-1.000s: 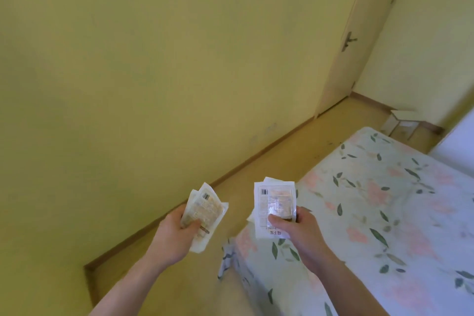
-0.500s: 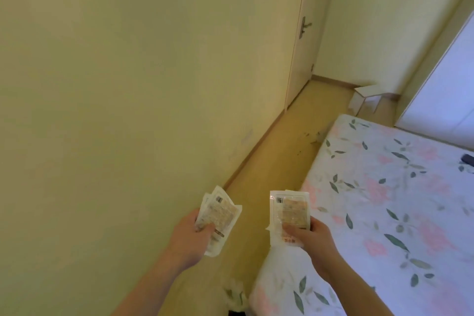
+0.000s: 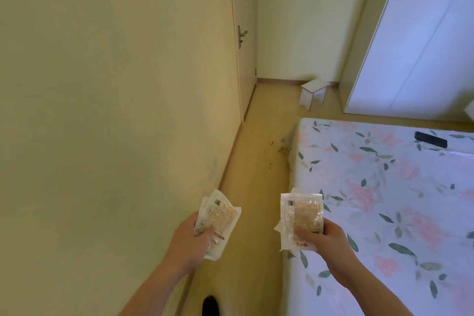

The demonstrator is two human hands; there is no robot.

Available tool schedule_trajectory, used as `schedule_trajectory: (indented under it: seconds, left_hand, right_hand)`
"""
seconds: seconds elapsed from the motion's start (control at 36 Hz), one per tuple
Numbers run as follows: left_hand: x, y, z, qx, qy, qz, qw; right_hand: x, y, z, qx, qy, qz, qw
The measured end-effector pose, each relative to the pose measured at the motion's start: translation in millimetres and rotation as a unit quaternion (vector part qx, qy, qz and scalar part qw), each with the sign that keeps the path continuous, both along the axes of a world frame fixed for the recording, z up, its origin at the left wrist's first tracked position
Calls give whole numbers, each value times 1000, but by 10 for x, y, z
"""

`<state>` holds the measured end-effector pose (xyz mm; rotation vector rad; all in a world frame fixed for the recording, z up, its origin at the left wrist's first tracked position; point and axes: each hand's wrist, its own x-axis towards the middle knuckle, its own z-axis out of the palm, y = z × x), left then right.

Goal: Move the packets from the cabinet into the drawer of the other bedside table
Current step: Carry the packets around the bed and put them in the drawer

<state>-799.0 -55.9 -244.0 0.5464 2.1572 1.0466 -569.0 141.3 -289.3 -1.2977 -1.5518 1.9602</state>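
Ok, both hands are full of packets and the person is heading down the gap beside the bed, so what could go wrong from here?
1. The left hand grips its packets fanned loosely; one could slip out.
2. The right hand pinches its packets mostly by thumb, and neither hand is free to open a drawer.
3. Debris on the narrow floor strip beside the bed may be a slipping hazard.

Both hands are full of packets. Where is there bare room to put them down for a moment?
The bed beside the right hand is the widest bare patch, from its near edge to the black object far back. The floor strip between wall and bed is bare but narrow, with crumbs near the bed's far corner. The left hand is close to the wall.
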Motion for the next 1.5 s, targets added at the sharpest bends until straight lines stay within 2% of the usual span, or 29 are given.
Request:
schedule_trajectory:
  seconds: [0.31, 0.58, 0.72, 0.89, 1.19, 1.5]
  left_hand:
    - [-1487, 1268, 37, 20, -19, -124, 992]
    - [-1914, 2921, 58, 23, -18, -264, 964]
    - [-2196, 3764, -22, 29, -25, -285, 958]
    - [-2689, 4784, -1, 15, -28, -264, 964]
    - [-3653, 6438, 207, 43, -35, -222, 973]
    - [-4774, 8408, 44, 34, -24, -279, 959]
  right_hand:
    - [-1103, 537, 216, 19, 30, -122, 992]
    - [-1248, 1354, 283, 40, 18, -251, 967]
    - [-1446, 2110, 197, 38, 9, -276, 960]
    - [-1956, 3224, 140, 16, 3, -274, 962]
    - [-3148, 5263, 342, 40, -1, -196, 980]
    - [-4209, 6884, 295, 45, -7, -246, 968]
